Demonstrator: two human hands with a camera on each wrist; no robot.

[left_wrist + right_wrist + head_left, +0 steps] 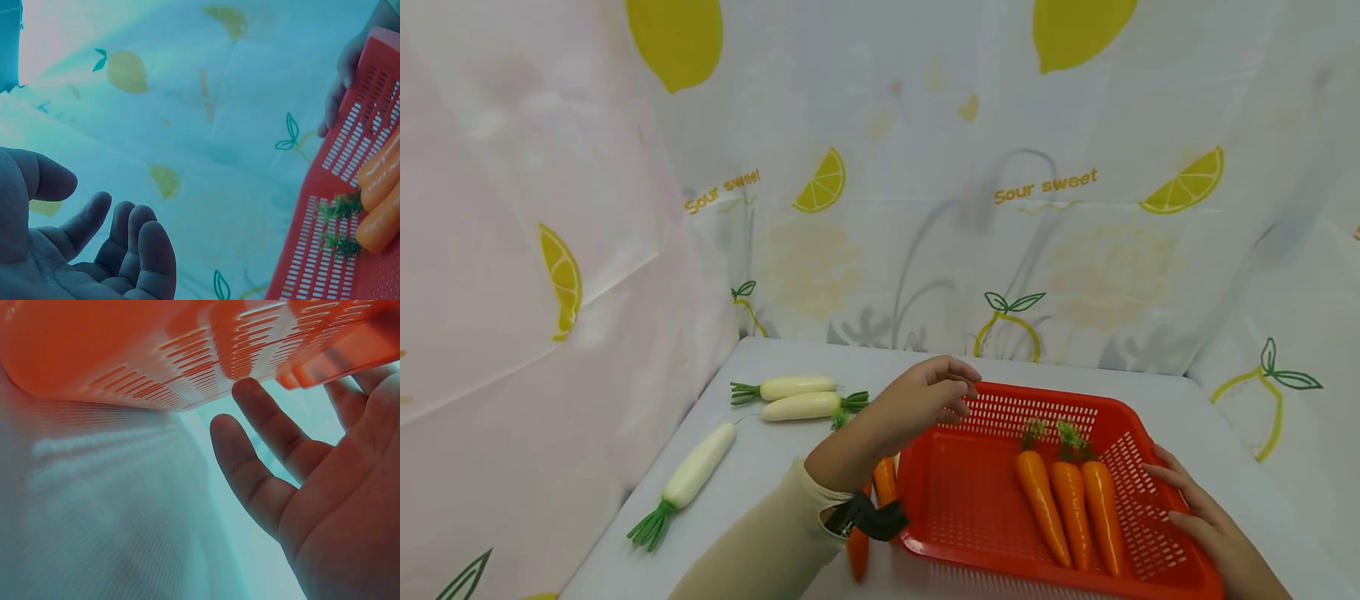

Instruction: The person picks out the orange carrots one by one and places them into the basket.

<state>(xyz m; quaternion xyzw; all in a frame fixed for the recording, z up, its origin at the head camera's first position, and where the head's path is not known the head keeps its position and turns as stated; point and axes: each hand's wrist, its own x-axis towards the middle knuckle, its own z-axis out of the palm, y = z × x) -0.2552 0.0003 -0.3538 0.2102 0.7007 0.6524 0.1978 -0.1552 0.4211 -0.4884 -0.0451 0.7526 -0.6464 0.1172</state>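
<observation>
On the white tabletop (pixel 767 450), a red, slotted basket (pixel 970 492) holds three glossy orange carrots (pixel 1072 512) with green tops along its right side. Yellow lettering (pixel 1047 186) on the backdrop (pixel 880 275) reads "Sour sweet". Left hand (pixel 928 396): raised near the basket's far left corner, fingers loosely bent, thumb apart. Right hand (pixel 1206 521): fingers extended against the right rim.

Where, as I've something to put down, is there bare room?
Bare table lies between the lone radish, the paired radishes and the left sleeve; the red basket is bare left of its three carrots. Crowded: the basket's left side (loose carrots outside, left hand above); the right rim (right hand).
</observation>
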